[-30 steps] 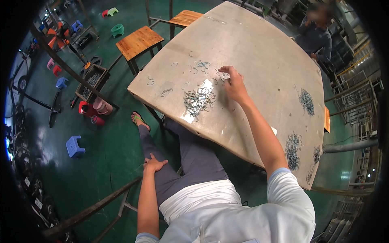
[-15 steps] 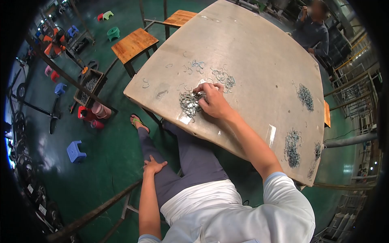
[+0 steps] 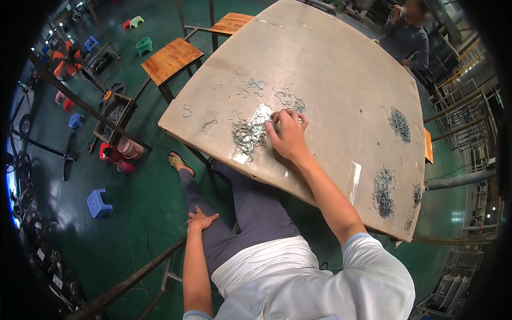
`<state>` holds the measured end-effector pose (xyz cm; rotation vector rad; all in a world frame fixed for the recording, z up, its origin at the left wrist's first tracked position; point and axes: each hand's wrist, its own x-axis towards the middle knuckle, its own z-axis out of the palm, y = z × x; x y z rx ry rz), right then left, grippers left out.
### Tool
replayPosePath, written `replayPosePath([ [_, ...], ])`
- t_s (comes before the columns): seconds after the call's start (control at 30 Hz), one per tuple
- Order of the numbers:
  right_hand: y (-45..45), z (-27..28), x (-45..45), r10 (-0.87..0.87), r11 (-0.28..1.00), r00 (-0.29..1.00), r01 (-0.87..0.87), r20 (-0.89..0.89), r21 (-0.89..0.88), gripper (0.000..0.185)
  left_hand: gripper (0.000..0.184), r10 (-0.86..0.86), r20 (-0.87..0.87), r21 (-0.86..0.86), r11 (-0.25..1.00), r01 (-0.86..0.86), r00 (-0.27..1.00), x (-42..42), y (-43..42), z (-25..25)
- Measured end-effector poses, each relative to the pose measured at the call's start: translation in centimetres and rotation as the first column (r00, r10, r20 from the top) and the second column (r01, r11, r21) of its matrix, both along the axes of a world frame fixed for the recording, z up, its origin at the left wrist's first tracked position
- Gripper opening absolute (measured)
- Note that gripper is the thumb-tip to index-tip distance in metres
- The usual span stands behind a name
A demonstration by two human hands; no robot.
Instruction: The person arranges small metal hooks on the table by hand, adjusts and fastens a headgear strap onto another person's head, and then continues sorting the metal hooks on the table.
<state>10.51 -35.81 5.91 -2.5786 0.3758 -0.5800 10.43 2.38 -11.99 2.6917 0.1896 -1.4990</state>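
My right hand is over the table, its fingers curled down with thumb and fingertips close together. Whatever lies between the fingertips is too small or hidden to tell. Just left of it is a loose pile of small curved wire hooks. Beyond my fingers lies a second scatter of hooks, and a thinner bluish group sits farther left. My left hand rests on my thigh, fingers spread, holding nothing.
More hook heaps lie at the table's right side, one farther off and one nearer. Wooden stools stand past the left edge. A blue plastic stool and a box of metal parts are at left. A person stands far right.
My right hand has drawn back to the right from the hook pile, leaving more of the pile in sight. My left hand stays on my thigh. The view has shifted slightly.
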Motion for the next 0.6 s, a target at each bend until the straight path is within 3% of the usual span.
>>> replayPosePath([
  [0.07,-0.9,0.7,-0.1,0.045,0.993,0.998,-0.04,-0.05,0.109,0.043,0.127,0.006,-0.001,-0.002,1.0,-0.006,1.0,0.0,-0.1,0.3],
  [0.17,-1.8,0.1,0.5,-0.066,0.995,0.989,0.076,0.134,-0.066,0.038,0.127,0.01,0.0,-0.005,1.0,-0.01,1.0,-0.1,-0.1,0.4],
  [0.27,-2.8,0.9,0.4,0.172,0.983,0.985,-0.17,-0.024,0.076,0.036,0.127,0.008,0.005,-0.01,1.0,-0.008,1.0,0.1,-0.1,0.5],
  [0.37,-3.3,0.3,0.8,0.035,0.992,0.988,-0.016,0.152,-0.125,0.033,0.126,0.014,0.006,-0.024,1.0,-0.014,1.0,0.0,0.0,0.1],
  [0.47,-3.9,0.7,0.8,0.08,0.988,0.997,-0.079,0.006,-0.13,0.027,0.126,0.015,0.009,-0.022,1.0,-0.015,1.0,-0.1,-0.1,0.7],
  [0.6,-4.2,1.1,0.6,0.114,0.992,0.987,-0.12,0.117,0.042,0.018,0.126,0.012,0.023,-0.029,1.0,-0.012,1.0,-0.1,0.1,0.3],
])
